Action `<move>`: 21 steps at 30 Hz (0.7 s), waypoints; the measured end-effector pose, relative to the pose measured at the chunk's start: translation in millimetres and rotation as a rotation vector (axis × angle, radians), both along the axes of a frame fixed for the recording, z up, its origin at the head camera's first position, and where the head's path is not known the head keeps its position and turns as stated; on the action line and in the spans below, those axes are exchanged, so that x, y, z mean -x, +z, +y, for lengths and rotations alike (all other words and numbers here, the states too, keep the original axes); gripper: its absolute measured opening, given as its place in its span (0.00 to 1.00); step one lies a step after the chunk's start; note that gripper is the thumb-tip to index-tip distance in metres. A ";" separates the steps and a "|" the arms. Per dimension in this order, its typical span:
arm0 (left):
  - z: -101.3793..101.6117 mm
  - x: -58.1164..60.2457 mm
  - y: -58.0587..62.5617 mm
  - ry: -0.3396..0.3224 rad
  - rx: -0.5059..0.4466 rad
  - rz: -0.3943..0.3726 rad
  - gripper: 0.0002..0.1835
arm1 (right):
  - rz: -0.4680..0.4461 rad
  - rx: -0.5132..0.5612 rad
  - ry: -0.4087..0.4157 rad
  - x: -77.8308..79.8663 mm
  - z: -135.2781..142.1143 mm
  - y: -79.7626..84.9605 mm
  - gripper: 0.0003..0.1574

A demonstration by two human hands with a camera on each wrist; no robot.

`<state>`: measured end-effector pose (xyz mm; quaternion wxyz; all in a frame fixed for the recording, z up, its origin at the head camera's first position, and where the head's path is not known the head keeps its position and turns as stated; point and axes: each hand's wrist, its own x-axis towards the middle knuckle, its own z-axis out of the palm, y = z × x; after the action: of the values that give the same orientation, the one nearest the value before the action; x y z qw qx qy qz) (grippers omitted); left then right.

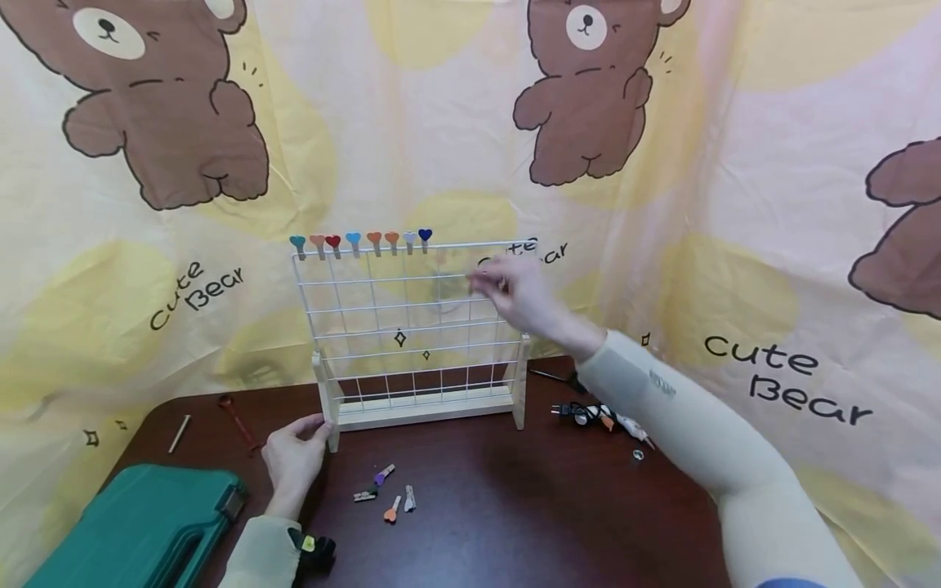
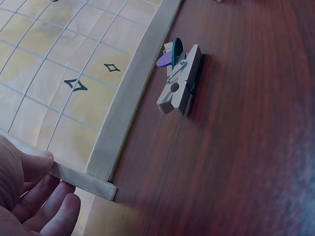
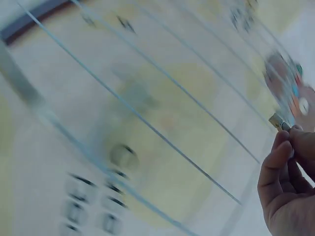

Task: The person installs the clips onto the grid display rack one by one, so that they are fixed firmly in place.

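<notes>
dark brown table (image 1: pixel 559 506), green case (image 1: pixel 132 510), wire grid stand (image 1: pixel 426 415), four clothespins (image 1: pixel 392 512)

A white wire rack (image 1: pixel 397 334) stands upright in a pale wooden stand (image 1: pixel 426 414), whose left end the left hand (image 1: pixel 297 453) pinches. Eight small heart-topped pegs (image 1: pixel 374 239) sit in a row along the left part of the top wire: teal, pink, red, light blue, two orange, white, dark blue. The right hand (image 1: pixel 518 294) pinches another wooden peg (image 3: pixel 279 122), its head hidden, near the rack's upper right. Four loose pegs (image 1: pixel 392 510) lie in front of the stand.
</notes>
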<state>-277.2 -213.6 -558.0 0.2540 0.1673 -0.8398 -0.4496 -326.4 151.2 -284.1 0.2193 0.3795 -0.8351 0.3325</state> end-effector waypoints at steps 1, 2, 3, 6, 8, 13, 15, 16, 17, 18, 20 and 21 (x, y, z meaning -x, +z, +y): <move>0.0 0.3 0.1 0.000 0.002 0.002 0.11 | 0.022 -0.001 -0.019 4.8 -4.2 14.1 0.10; 0.1 0.3 0.2 0.000 0.002 0.004 0.11 | 0.047 -0.009 -0.043 9.1 -8.7 27.3 0.09; 0.2 0.3 0.1 0.001 0.002 0.007 0.11 | 0.060 -0.022 -0.069 12.9 -13.1 38.9 0.09; 0.8 -0.2 -0.4 0.004 0.007 0.008 0.11 | 0.044 -0.089 -0.141 22.3 -25.4 63.8 0.10; 1.5 -0.5 -0.9 0.001 0.008 0.009 0.11 | 0.023 -0.148 -0.182 27.4 -30.9 73.1 0.10; 1.8 -1.5 0.1 -0.019 0.004 0.024 0.10 | -0.007 -0.235 -0.223 34.5 -37.3 82.3 0.09; 1.4 -2.0 1.0 -0.020 0.003 0.023 0.10 | -0.016 -0.240 -0.211 36.9 -39.0 83.0 0.09; 1.1 -2.1 1.1 -0.017 0.004 0.021 0.10 | -0.024 -0.244 -0.202 38.4 -39.9 82.6 0.10; 0.9 -2.1 1.3 -0.014 0.006 0.018 0.10 | -0.039 -0.247 -0.197 39.6 -40.9 81.8 0.10; 0.9 -2.2 1.1 -0.011 0.007 0.015 0.10 | -0.050 -0.249 -0.191 40.4 -42.0 80.8 0.10; 0.9 -1.4 0.3 -0.006 0.011 0.013 0.10 | -0.053 -0.253 -0.186 40.8 -43.7 78.0 0.11; 1.3 -0.7 -0.1 -0.006 0.012 0.014 0.10 | -0.047 -0.256 -0.201 39.3 -43.9 76.2 0.13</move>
<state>-276.5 -212.3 -558.1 0.2598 0.1600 -0.8412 -0.4465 -365.7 107.3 -207.9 0.1818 0.3108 -0.9093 0.2086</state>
